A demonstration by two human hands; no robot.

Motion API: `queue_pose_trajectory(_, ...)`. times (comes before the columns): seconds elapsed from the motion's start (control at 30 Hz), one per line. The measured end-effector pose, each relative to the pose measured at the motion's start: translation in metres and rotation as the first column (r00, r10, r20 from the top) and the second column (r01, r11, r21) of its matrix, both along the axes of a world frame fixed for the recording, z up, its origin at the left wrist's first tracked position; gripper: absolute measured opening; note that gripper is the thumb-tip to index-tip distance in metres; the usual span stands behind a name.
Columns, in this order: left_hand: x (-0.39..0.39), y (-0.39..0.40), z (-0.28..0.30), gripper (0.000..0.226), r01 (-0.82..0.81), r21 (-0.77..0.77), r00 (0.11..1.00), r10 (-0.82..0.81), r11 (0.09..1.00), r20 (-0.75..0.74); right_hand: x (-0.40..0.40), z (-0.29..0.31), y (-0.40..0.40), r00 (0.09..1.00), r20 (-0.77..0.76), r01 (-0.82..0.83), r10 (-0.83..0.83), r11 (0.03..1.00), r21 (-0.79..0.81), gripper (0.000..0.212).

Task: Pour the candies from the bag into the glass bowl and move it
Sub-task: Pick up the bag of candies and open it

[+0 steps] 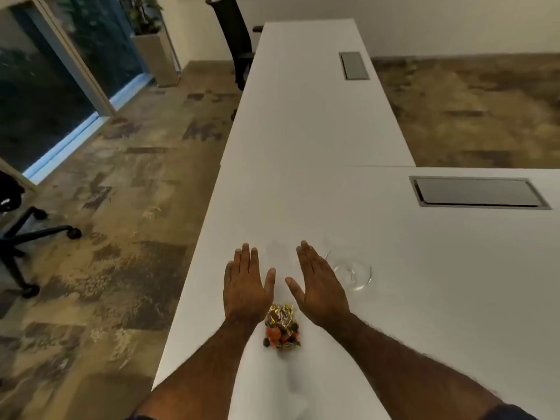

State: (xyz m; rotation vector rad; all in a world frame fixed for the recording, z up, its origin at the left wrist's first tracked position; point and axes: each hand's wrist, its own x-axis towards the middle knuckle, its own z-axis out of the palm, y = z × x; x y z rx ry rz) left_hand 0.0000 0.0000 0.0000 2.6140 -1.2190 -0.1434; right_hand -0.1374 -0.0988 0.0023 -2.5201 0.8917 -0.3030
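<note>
White desk [303, 177], long, running away from the near edge; a second white section joins it on the right. Both hands out over the near part, palms down, backs to the camera.

Left hand [245, 286]: flat, fingers straight and together, thumb spread toward the middle. Grips nothing. Whether the palm touches the desk or hangs just above it, cannot tell.

Right hand [318, 286]: flat likewise, fingers straight, angled slightly left, thumb out toward the left hand. Grips nothing. Bare desk shows in the gap between the two thumbs.

Bag [281, 327]: clear, lying on the desk between the two wrists, nearer than the palms. Neither hand holds it; its far end sits just beside the heel of the left hand, contact not certain. Candies [280, 338] inside: gold wrappers at the far end, orange-red and dark pieces at the near end.

Bowl [353, 269]: clear glass, upright on the desk, just right of the right hand and partly hidden behind its outer edge. Looks empty.

Farther out: grey hatch [475, 192] set flush in the right desk section; second hatch [354, 65] far along the long desk. Black chair [233, 40] at the far left side of the desk. Another chair base [27, 234] on the mottled carpet [127, 207] at left. Window [39, 86] and planter [157, 59] at far left.
</note>
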Motion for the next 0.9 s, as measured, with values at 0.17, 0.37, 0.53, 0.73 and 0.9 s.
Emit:
queue_pose_trajectory(0.17, -0.007, 0.011, -0.024, 0.062, -0.074, 0.199, 0.993, 0.091, 0.977, -0.080, -0.006, -0.028, 0.017, 0.996, -0.064, 0.070, -0.060, 0.984, 0.163, 0.072)
queue_pose_trajectory(0.37, -0.016, 0.012, -0.040, 0.047, -0.204, 0.256, 0.877, 0.293, 0.945, -0.381, -0.012, -0.060, 0.035, 0.983, -0.162, 0.141, -0.090, 0.930, 0.339, 0.069)
queue_pose_trajectory(0.53, -0.019, 0.010, -0.045, 0.049, -0.391, 0.218, 0.660, 0.438, 0.894, -0.610, -0.003, -0.064, 0.039, 0.958, -0.179, 0.285, -0.225, 0.817, 0.502, 0.064)
queue_pose_trajectory(0.73, -0.020, 0.002, -0.045, 0.046, -0.516, 0.244, 0.483, 0.514, 0.821, -0.709, 0.006, -0.063, 0.030, 0.878, -0.177, 0.441, -0.445, 0.608, 0.660, 0.057)
queue_pose_trajectory(0.9, -0.019, -0.001, -0.047, 0.041, -0.507, 0.188, 0.496, 0.463, 0.841, -0.735, 0.009, -0.060, 0.018, 0.841, -0.195, 0.484, -0.504, 0.542, 0.687, 0.036)
